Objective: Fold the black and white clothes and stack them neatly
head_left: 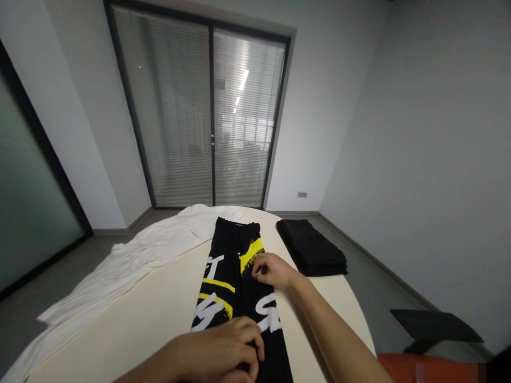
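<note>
Black trousers [227, 239] with yellow and white print lie lengthwise on the pale round table [159, 308], waistband toward the far edge. Over their lower part rests my left hand [227, 348], its fingers curled; whether it pinches any cloth is hidden. My right hand [273, 270] is at the right edge of the trousers beside the yellow patch, thumb and fingertips drawn together. Too little shows to tell whether fabric is between those fingertips.
White cloth [151, 250] spreads along the table's left side. A stack of folded black garments [313, 247] sits at the right edge. Beyond the table are glass doors with blinds [179, 117]. At lower right is a chair with a dark part [435, 325] and a red-orange seat [399, 367].
</note>
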Action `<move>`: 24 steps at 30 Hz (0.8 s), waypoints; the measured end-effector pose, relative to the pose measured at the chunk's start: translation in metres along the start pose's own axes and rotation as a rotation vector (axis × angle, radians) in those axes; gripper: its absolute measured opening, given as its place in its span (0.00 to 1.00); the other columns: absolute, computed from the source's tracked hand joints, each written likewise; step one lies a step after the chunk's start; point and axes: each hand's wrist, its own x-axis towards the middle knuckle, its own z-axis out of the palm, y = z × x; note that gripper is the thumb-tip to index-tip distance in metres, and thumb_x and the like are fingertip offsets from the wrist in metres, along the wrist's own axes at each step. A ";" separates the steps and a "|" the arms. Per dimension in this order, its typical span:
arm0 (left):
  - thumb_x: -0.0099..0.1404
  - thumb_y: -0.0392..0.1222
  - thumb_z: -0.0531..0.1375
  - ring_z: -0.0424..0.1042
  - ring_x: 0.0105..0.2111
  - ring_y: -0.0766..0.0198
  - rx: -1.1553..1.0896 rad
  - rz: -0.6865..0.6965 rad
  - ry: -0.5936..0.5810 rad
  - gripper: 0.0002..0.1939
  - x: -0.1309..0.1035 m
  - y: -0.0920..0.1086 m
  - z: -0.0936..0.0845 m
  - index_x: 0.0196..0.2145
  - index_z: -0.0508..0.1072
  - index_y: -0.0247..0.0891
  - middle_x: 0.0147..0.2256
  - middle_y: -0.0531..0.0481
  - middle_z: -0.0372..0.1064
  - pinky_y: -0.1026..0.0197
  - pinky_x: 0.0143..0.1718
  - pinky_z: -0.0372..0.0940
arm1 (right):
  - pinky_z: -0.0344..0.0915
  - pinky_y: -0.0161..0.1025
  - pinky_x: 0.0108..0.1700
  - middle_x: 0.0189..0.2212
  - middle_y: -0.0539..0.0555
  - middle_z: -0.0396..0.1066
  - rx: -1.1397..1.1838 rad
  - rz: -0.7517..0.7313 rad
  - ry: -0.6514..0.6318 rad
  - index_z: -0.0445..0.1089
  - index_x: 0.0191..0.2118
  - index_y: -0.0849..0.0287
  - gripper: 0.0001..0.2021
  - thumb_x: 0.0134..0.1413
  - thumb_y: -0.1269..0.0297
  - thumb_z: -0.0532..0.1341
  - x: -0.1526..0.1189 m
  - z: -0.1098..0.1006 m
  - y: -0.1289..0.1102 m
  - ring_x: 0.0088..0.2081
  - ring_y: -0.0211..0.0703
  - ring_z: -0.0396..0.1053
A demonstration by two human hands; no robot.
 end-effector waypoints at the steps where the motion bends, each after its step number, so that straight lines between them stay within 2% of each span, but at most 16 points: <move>1: 0.65 0.34 0.61 0.65 0.55 0.59 -0.007 0.010 -0.024 0.03 0.000 0.002 0.000 0.35 0.71 0.40 0.50 0.49 0.70 0.57 0.56 0.62 | 0.65 0.34 0.37 0.30 0.51 0.76 0.008 0.017 -0.023 0.78 0.29 0.57 0.03 0.49 0.69 0.65 0.000 -0.001 -0.001 0.33 0.39 0.70; 5: 0.62 0.30 0.63 0.68 0.52 0.59 -0.030 0.012 -0.035 0.07 0.003 0.009 0.001 0.31 0.72 0.40 0.45 0.53 0.75 0.59 0.53 0.63 | 0.62 0.33 0.31 0.23 0.50 0.74 0.054 0.098 -0.063 0.76 0.25 0.59 0.12 0.56 0.61 0.63 -0.002 0.001 0.001 0.26 0.36 0.67; 8: 0.62 0.36 0.65 0.71 0.51 0.60 -0.030 -0.026 0.091 0.06 0.005 0.006 0.000 0.38 0.75 0.42 0.48 0.52 0.75 0.57 0.54 0.64 | 0.63 0.33 0.32 0.25 0.51 0.75 0.141 0.137 -0.028 0.76 0.29 0.60 0.14 0.60 0.58 0.60 -0.001 0.006 0.007 0.26 0.36 0.68; 10: 0.64 0.40 0.64 0.66 0.58 0.54 0.042 -0.138 0.225 0.14 0.005 -0.001 -0.001 0.48 0.75 0.43 0.57 0.46 0.68 0.50 0.61 0.59 | 0.63 0.33 0.33 0.28 0.51 0.75 0.179 0.177 0.075 0.75 0.33 0.60 0.15 0.63 0.55 0.58 0.002 0.009 0.014 0.28 0.37 0.69; 12: 0.65 0.41 0.62 0.52 0.67 0.47 0.151 -0.252 0.288 0.24 0.003 -0.011 0.000 0.59 0.68 0.43 0.67 0.43 0.55 0.39 0.66 0.50 | 0.64 0.34 0.35 0.30 0.52 0.76 0.182 0.223 0.219 0.75 0.36 0.60 0.16 0.64 0.54 0.56 0.006 0.011 0.021 0.31 0.39 0.70; 14: 0.64 0.41 0.62 0.40 0.70 0.42 0.220 -0.324 0.254 0.35 0.000 -0.022 0.001 0.66 0.58 0.45 0.71 0.43 0.41 0.32 0.67 0.41 | 0.65 0.35 0.37 0.33 0.53 0.76 0.148 0.292 0.351 0.74 0.39 0.60 0.16 0.64 0.53 0.55 0.012 0.010 0.031 0.33 0.40 0.71; 17: 0.63 0.43 0.62 0.31 0.71 0.40 0.216 -0.432 0.179 0.43 -0.002 -0.031 0.004 0.71 0.48 0.47 0.72 0.44 0.28 0.31 0.67 0.37 | 0.65 0.35 0.39 0.37 0.55 0.77 0.001 0.485 0.449 0.74 0.43 0.59 0.16 0.66 0.55 0.53 0.025 0.005 0.048 0.35 0.42 0.73; 20: 0.65 0.45 0.60 0.28 0.70 0.41 0.174 -0.493 0.137 0.42 -0.003 -0.032 0.005 0.71 0.46 0.49 0.72 0.46 0.25 0.32 0.67 0.35 | 0.64 0.35 0.42 0.42 0.57 0.77 -0.153 0.664 0.424 0.73 0.48 0.57 0.16 0.66 0.58 0.52 0.041 -0.004 0.067 0.41 0.44 0.74; 24: 0.63 0.45 0.61 0.28 0.70 0.41 0.151 -0.505 0.131 0.42 -0.002 -0.031 0.001 0.71 0.48 0.49 0.72 0.47 0.26 0.32 0.67 0.35 | 0.64 0.37 0.46 0.46 0.59 0.77 -0.208 0.729 0.362 0.72 0.54 0.56 0.17 0.66 0.63 0.52 0.064 -0.014 0.091 0.47 0.47 0.74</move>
